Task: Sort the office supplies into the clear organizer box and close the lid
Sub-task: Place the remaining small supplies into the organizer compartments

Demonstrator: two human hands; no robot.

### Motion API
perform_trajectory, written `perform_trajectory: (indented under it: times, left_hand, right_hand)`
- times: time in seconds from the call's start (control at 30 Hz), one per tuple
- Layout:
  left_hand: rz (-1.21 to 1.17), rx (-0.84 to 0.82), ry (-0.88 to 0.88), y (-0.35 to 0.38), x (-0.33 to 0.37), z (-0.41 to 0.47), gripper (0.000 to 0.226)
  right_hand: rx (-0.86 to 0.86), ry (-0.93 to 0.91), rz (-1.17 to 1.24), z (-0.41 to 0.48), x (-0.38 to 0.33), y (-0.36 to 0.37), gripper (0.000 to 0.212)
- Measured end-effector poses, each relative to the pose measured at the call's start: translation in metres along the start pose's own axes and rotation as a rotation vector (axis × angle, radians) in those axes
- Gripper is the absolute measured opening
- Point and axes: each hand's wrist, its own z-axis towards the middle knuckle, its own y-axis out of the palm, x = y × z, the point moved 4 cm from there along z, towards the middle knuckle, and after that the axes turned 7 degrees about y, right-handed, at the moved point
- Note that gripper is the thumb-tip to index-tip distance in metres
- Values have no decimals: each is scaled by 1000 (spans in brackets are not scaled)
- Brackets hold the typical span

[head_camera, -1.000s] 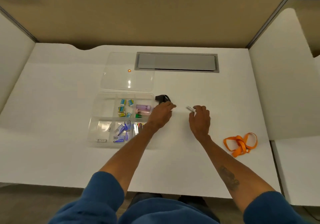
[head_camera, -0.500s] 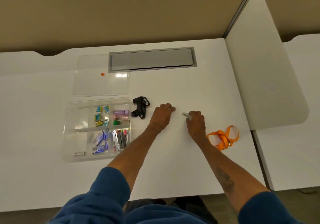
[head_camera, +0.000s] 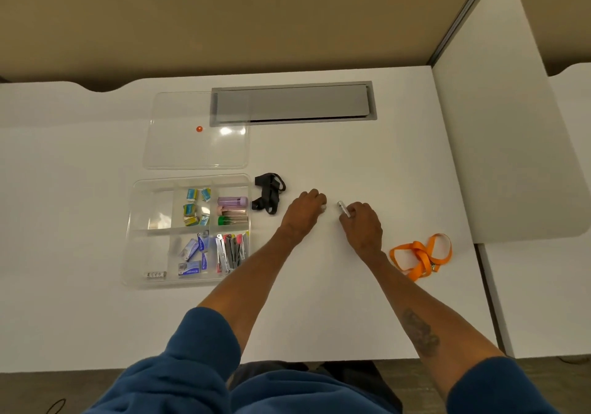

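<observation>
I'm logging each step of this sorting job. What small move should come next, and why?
Probably carry the small silver metal piece pinched in the right hand left to the clear plastic organizer box: its lid lies off, and a similar piece sits in its near-left compartment.

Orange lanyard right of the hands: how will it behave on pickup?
Probably floppy: the orange lanyard lies in loose, crossed loops of flat strap on the desk. Likely light, so it should drape and dangle from one pinch point. The small metal clip may swing.
</observation>
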Motion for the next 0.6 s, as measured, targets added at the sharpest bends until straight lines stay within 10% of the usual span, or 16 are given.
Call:
perform_trajectory:
  times: [0.6]
  left_hand:
    - [145, 369, -197, -134, -126, -128, 18]
  right_hand:
    - [-158, -374, 200, -67, -185, 72, 19]
